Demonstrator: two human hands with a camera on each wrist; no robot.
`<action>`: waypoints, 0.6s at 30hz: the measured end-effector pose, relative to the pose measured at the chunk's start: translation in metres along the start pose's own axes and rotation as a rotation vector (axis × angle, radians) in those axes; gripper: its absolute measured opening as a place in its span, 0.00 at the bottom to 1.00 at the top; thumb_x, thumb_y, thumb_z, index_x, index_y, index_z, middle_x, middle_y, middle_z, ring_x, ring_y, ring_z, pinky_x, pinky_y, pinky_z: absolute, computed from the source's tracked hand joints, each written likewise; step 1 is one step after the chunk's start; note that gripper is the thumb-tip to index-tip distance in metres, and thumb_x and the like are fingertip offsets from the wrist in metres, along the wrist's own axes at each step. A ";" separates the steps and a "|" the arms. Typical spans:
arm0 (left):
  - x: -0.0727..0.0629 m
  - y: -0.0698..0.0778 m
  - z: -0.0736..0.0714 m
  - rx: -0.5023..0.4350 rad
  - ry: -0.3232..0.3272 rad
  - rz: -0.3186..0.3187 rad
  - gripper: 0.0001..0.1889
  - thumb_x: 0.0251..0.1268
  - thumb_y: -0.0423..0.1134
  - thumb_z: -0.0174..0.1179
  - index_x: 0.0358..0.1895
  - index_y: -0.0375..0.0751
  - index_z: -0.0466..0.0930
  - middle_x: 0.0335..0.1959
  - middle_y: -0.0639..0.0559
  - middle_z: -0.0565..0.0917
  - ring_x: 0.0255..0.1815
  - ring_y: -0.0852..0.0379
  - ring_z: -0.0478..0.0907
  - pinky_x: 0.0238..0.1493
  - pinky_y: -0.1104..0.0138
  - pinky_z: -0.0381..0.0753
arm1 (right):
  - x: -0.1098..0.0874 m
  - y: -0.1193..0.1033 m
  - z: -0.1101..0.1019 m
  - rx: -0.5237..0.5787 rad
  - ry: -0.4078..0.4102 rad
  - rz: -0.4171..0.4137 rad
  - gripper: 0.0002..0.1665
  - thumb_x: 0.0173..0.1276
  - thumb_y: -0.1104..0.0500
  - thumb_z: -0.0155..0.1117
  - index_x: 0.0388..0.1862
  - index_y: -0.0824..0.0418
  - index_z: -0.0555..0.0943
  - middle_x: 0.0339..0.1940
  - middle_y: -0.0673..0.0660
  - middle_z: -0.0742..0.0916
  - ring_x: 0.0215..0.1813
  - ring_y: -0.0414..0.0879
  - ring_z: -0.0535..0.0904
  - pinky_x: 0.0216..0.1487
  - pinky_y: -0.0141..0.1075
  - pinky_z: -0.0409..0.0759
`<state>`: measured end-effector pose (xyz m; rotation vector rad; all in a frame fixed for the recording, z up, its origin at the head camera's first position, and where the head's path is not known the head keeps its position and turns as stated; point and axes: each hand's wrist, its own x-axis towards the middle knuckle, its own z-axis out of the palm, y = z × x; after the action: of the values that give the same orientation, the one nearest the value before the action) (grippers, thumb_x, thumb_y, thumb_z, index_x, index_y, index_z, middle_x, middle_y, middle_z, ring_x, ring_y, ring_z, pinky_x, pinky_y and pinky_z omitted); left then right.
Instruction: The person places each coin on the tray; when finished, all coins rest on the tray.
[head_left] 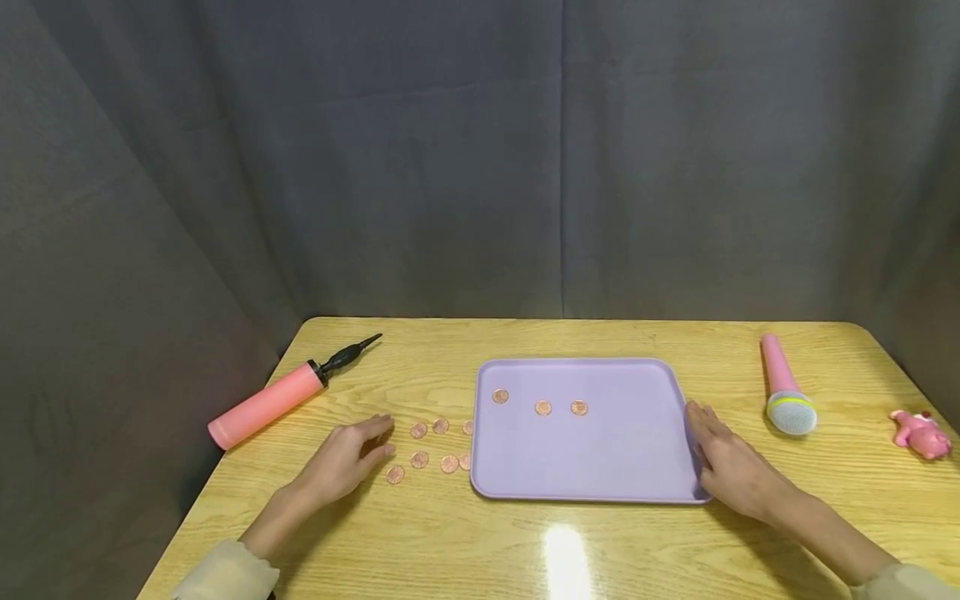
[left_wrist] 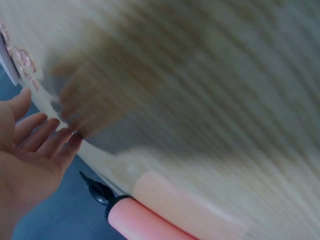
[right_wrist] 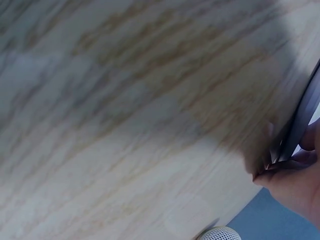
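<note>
Obscured or cropped: two of the coins (head_left: 419, 459) on the surface (head_left: 465, 550), those farthest from the left hand (head_left: 337, 460), partly covered by the rim of the tray (head_left: 600, 462); coin markings too small to read. In the left wrist view, coins foreshortened and blurred, their number unclear, tray a mere sliver. In the right wrist view, tray cut by the frame edge; of the microphone (head_left: 783, 387), right of and beyond the right hand (head_left: 738, 475), only part of the mesh head shows. Pink figurine (head_left: 922, 434), farther right of the same hand, exact kind hard to make out.

Coins: round, flat, copper-coloured; seven on the surface between left hand and tray, in two loose rows; three in the tray, toward its far side.

Tray: one, lilac, rectangular, rounded corners, raised rim; between the hands, its right end at the right hand.

Left hand: palm turned inward, fingers extended and slightly apart, holding nothing, just beside the nearest coins. Pink pump (head_left: 273, 404) with black nozzle, left of and beyond it.

Right hand: thumb and fingers gripping the tray's right rim, forearm slanting in from the near right.
</note>
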<state>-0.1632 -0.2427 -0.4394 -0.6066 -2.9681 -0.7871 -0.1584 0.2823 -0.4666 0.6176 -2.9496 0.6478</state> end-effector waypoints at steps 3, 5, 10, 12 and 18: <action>-0.001 -0.001 0.001 0.043 -0.013 -0.007 0.22 0.68 0.37 0.61 0.61 0.27 0.74 0.63 0.34 0.74 0.66 0.39 0.69 0.61 0.48 0.70 | 0.000 0.000 0.000 0.006 -0.007 0.002 0.40 0.58 0.73 0.54 0.69 0.85 0.53 0.69 0.82 0.59 0.69 0.77 0.55 0.65 0.63 0.57; 0.000 0.000 0.003 0.078 -0.011 -0.009 0.22 0.68 0.38 0.61 0.60 0.28 0.75 0.63 0.35 0.74 0.66 0.39 0.69 0.61 0.48 0.70 | 0.000 0.000 -0.001 0.012 -0.013 0.007 0.40 0.59 0.73 0.53 0.69 0.85 0.53 0.69 0.82 0.59 0.69 0.77 0.55 0.65 0.63 0.56; 0.000 0.001 0.008 0.176 0.014 0.001 0.21 0.67 0.39 0.63 0.59 0.31 0.78 0.62 0.37 0.76 0.63 0.41 0.72 0.58 0.48 0.73 | 0.000 0.000 -0.002 0.014 -0.017 0.011 0.39 0.60 0.72 0.52 0.69 0.85 0.52 0.69 0.83 0.59 0.69 0.78 0.55 0.65 0.64 0.56; 0.000 0.002 0.010 0.211 0.025 0.020 0.20 0.66 0.39 0.63 0.58 0.33 0.79 0.61 0.36 0.77 0.62 0.41 0.73 0.57 0.48 0.74 | 0.000 0.000 -0.001 0.008 -0.008 0.005 0.39 0.61 0.72 0.52 0.69 0.85 0.53 0.69 0.83 0.60 0.68 0.78 0.55 0.65 0.64 0.57; -0.002 0.003 0.012 0.287 0.043 0.063 0.16 0.66 0.39 0.63 0.54 0.37 0.83 0.59 0.36 0.78 0.60 0.41 0.75 0.53 0.49 0.77 | 0.001 -0.001 0.001 0.000 -0.003 0.008 0.37 0.62 0.72 0.52 0.69 0.85 0.54 0.69 0.82 0.61 0.68 0.77 0.56 0.65 0.63 0.57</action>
<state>-0.1589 -0.2355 -0.4494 -0.6506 -2.9259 -0.3543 -0.1586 0.2807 -0.4668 0.6070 -2.9564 0.6486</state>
